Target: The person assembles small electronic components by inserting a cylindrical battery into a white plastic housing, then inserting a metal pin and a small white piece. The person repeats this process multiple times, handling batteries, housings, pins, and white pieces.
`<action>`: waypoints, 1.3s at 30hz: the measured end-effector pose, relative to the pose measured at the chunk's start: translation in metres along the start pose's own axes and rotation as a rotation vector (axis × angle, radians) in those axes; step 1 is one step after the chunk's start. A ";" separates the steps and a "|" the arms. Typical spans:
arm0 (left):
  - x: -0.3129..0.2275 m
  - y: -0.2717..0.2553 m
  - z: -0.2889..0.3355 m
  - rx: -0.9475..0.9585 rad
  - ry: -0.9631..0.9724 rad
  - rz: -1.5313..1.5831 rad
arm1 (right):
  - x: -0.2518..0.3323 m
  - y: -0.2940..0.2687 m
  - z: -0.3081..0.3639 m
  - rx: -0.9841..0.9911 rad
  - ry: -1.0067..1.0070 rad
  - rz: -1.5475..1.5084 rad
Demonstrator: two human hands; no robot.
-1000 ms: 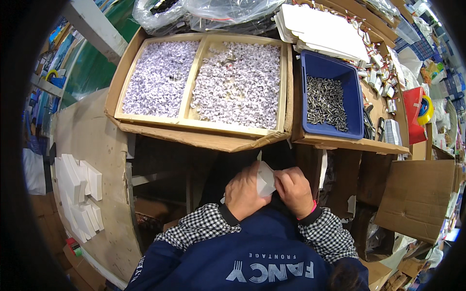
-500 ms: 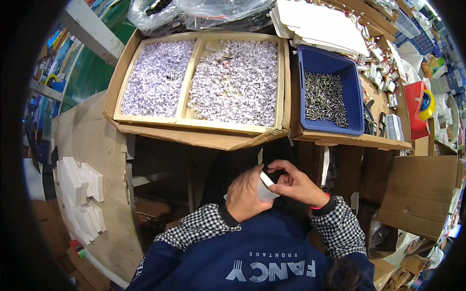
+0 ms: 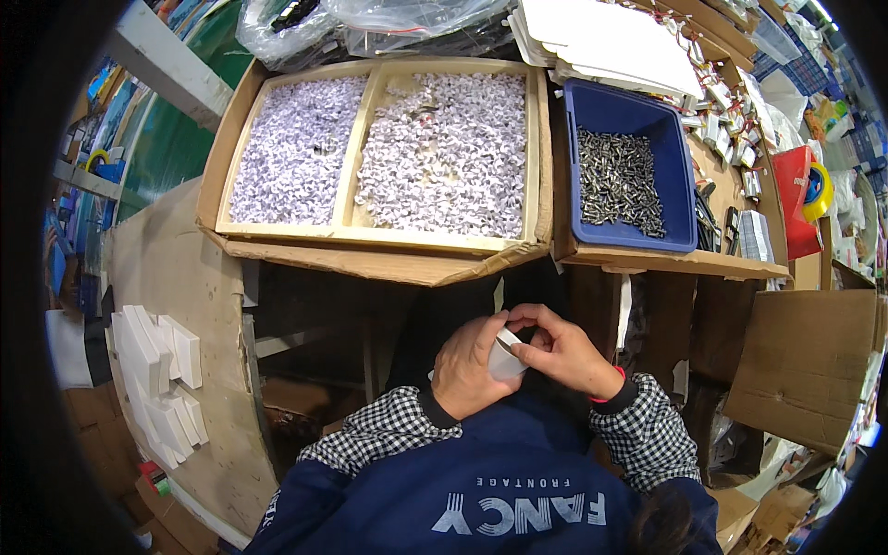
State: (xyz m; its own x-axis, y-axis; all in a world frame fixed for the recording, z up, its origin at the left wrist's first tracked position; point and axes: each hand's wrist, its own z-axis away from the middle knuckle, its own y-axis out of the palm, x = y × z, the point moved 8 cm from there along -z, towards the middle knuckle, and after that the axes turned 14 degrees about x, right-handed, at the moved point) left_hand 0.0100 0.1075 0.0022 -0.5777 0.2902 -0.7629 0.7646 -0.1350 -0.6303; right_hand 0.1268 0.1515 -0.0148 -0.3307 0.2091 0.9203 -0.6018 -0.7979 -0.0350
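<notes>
My left hand [image 3: 465, 372] is wrapped round a white hollow casing [image 3: 506, 359], held in front of my body with its open end tipped toward the right. At that open end is my right hand [image 3: 572, 359], its fingers curled and its thumb and forefinger drawn in at the rim. Whether a small part sits between those fingertips is hidden. Beyond the hands stands a two-part tray [image 3: 351, 176] filled with small white curled pieces [image 3: 444, 166]. To its right, a blue bin [image 3: 678, 176] holds many small metal cylindrical parts [image 3: 618, 185].
Several white casings [image 3: 159, 375] lie grouped on a wooden board [image 3: 217, 361] at the left. White flat sheets [image 3: 610, 46] and wired parts [image 3: 731, 125] fill the back right. Black-handled tools [image 3: 708, 222] lie beside the bin. An open cardboard flap [image 3: 800, 361] juts out at the right.
The right hand's fingers have closed in slightly over the casing's open end, and the casing has turned a little. The whole view has shifted slightly.
</notes>
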 end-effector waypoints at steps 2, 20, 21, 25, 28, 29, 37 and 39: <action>-0.001 0.000 -0.001 0.000 0.020 -0.040 | -0.001 -0.001 0.000 -0.009 0.067 0.015; 0.005 0.003 -0.002 0.025 -0.036 -0.009 | -0.015 0.004 0.013 0.064 0.152 -0.371; 0.005 0.003 -0.002 0.018 -0.031 0.001 | -0.013 0.003 0.013 0.048 0.127 -0.352; 0.006 0.003 0.000 0.025 -0.045 0.003 | -0.014 0.006 0.013 -0.041 0.103 -0.285; 0.006 0.006 0.000 0.051 -0.042 -0.019 | 0.009 0.000 0.013 -0.146 -0.111 0.129; 0.006 0.007 0.000 0.070 -0.051 -0.028 | 0.021 0.000 0.016 -0.207 -0.198 0.332; -0.007 0.013 0.001 0.137 0.029 -0.040 | 0.017 -0.006 0.019 -0.195 -0.067 0.215; -0.012 0.012 0.001 0.138 0.067 -0.041 | 0.011 -0.003 0.012 -0.140 -0.041 0.044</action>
State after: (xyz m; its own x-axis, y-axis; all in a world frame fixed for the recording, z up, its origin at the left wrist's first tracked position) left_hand 0.0259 0.1014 0.0037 -0.5836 0.3597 -0.7280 0.6917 -0.2494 -0.6777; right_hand 0.1340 0.1491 -0.0001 -0.3309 0.1501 0.9317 -0.6837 -0.7186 -0.1271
